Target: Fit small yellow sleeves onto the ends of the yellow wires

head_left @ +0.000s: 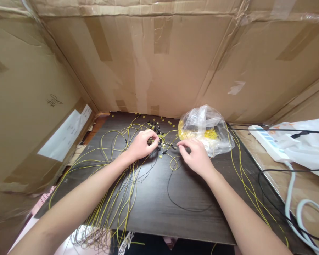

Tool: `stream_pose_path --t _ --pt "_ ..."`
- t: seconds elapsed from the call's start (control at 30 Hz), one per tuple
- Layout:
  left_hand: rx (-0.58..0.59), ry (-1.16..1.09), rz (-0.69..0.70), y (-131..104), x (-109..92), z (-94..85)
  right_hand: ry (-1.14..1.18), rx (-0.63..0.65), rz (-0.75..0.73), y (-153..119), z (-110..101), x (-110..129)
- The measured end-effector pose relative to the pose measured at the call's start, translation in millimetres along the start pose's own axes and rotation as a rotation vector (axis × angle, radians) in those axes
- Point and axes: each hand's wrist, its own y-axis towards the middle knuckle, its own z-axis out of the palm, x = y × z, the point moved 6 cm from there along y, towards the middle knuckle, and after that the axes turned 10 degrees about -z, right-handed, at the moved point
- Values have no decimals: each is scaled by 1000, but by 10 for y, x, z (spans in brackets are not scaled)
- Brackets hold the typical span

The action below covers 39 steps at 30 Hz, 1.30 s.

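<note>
From my end, I see both hands over the dark table (159, 198), one on each side of a small heap of black connectors (154, 126). My left hand (142, 144) curls thumb and forefinger into a ring just beside the heap; I can't tell whether a connector or wire end is pinched there. My right hand (198, 157) is half curled near the connectors on its side, thumb and forefinger close together, and my view is too coarse to say whether it grasps anything.

I judge the work to be partway along, not finished. Many yellow and black wires (94, 232) run from around the heap, past my left arm and over the near edge, loosely tangled rather than sorted or tied. Small yellow pieces (160, 156) lie loose among the connectors and beyond them, and a clear plastic bag (206, 117) just beyond my right hand has a yellow cluster (210, 133) showing in it. So plenty of material sits unsorted in front of me. Which connectors are already dealt with, I can't make out; they are too small and crowded to count.
</note>
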Motion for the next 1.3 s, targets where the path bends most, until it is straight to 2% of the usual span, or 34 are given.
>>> stream_pose_path --t 0.13,0.43,0.53,0.67,0.83,1.03,1.13,1.3 --pt "-17 -55 33 -11 -57 -22 -5 85 -30 -15 85 54" --pt "-78 -55 21 7 6 -71 138 55 -82 13 21 165" --pt "-77 -52 -6 14 52 -70 258 -8 -3 18 -16 136" --pt "-16 6 8 10 65 -24 410 -104 133 17 -61 20" --pt "14 24 77 -17 -66 -57 508 -145 187 15 -65 -47" --pt "125 -36 205 -104 -310 -5 412 -206 174 6 -79 -37" --pt "136 -24 274 -144 -368 72 348 -183 110 1 -68 19" --pt "78 -49 410 -187 -481 75 131 -71 -155 -15 -1 261"
